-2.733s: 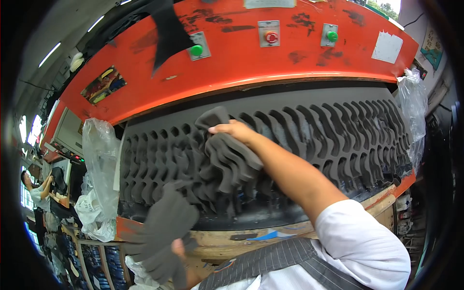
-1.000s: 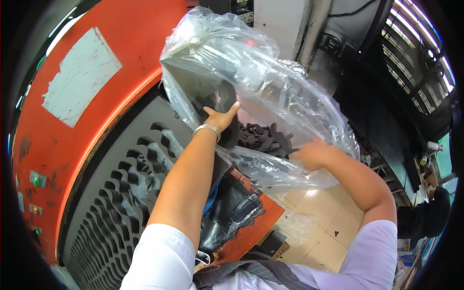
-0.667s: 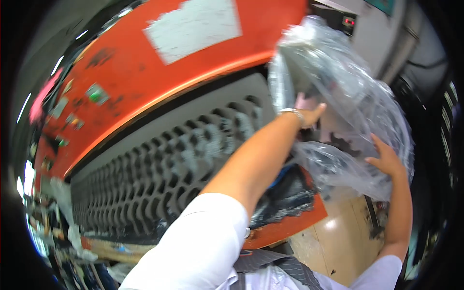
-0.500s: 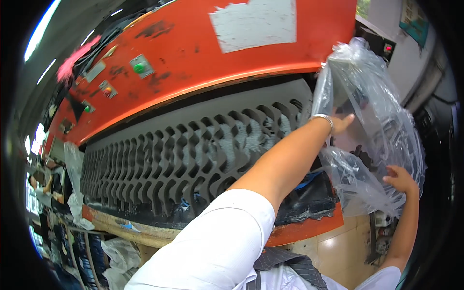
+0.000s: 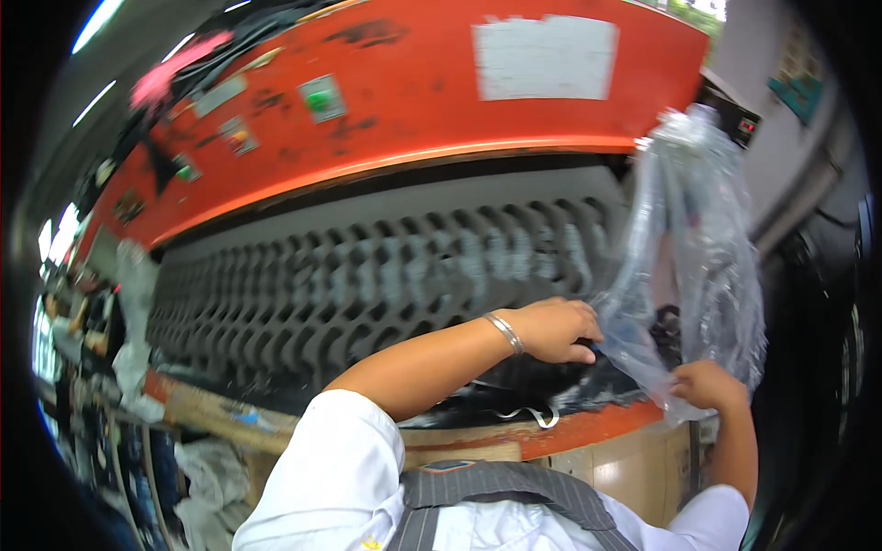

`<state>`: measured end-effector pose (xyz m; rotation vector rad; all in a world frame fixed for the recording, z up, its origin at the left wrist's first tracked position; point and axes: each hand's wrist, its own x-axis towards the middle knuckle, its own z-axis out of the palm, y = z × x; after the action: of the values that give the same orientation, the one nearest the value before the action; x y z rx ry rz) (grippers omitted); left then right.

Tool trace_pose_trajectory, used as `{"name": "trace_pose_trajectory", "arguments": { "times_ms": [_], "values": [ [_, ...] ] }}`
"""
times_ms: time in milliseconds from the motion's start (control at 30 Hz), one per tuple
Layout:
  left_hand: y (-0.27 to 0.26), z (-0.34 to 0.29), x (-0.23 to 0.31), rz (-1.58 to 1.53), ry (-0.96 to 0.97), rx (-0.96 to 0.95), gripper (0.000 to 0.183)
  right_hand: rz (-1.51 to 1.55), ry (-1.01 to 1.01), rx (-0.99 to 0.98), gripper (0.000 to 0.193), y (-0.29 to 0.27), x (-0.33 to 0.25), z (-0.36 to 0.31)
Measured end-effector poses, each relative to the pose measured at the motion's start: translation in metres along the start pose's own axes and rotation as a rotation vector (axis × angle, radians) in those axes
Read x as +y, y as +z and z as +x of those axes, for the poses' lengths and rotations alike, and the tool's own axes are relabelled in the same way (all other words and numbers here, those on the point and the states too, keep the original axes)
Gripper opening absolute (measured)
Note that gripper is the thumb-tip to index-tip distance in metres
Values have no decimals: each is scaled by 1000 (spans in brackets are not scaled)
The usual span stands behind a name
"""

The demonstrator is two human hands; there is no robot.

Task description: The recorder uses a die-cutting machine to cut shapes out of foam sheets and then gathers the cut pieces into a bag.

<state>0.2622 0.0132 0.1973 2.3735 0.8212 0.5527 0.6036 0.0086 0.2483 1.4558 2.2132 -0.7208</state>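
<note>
A large clear plastic bag hangs at the right end of an orange machine, and dark pieces show through it. My right hand is closed on the bag's lower edge. Next to the bag's left edge is my left hand, a silver bangle on its wrist. Its thumb and fingers are apart, with no held thing showing between them. Left of the bag, a grey foam sheet cut into rows of wavy strips lies in the machine, with pale bluish material showing through its gaps.
The orange machine front carries a green button and a white sheet. Along the near side runs a worn wooden edge. Another plastic bag hangs at the left end. Farther left, a person is partly visible.
My left hand has come out of the bag's opening, moving left and nearer to me. My right hand has moved left and down and closed on the bag's edge. The bag hangs narrower.
</note>
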Motion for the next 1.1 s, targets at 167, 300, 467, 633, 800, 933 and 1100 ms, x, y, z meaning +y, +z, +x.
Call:
{"name": "trace_pose_trajectory", "arguments": {
  "times_ms": [167,300,467,633,800,933,1100],
  "values": [
    [-72,-156,-24,-343,-563,390,32,159,-350,875,24,10,-77,-19],
    [-130,-321,-101,-398,-930,1332,22,120,-620,588,36,56,-182,0],
    [-180,-472,-181,-29,-1318,1406,37,-37,-490,387,58,128,-272,45],
    [-202,-501,-236,-364,-1408,1191,61,-239,-101,353,66,155,-334,64],
    [-226,-510,-272,-1480,-790,1576,70,-241,2,348,61,162,-405,56],
    [-235,-513,-283,-1522,-763,1554,65,-129,-167,417,61,185,-446,48],
    [-222,-513,-320,-1426,-847,1446,57,-83,-39,679,64,217,-452,52]
  ]
}}
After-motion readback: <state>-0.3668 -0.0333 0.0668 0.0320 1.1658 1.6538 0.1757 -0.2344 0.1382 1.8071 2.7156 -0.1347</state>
